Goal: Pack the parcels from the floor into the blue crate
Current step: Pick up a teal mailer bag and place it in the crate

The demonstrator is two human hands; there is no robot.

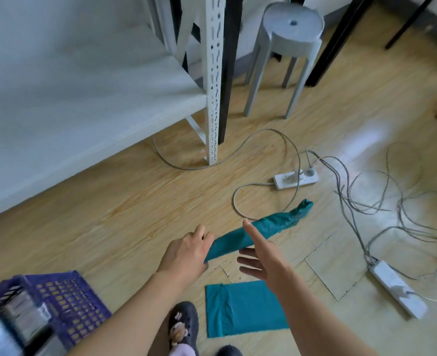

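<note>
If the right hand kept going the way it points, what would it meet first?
Probably the rolled teal parcel that the left hand grips; the right hand overlaps it, depth unclear.

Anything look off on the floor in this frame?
Loose grey cables sprawl tangled over the floor at right, around the far power strip and the near power strip; one loop lies just behind the long teal parcel that the left hand grips. Snag risk, I'd say. The flat teal parcel and blue crate look fine.

Light wood-look floor (125,201), glare patch at right. White metal shelving (213,80) at left, grey plastic stool (293,27) behind, black legs (340,37) beside it.
</note>
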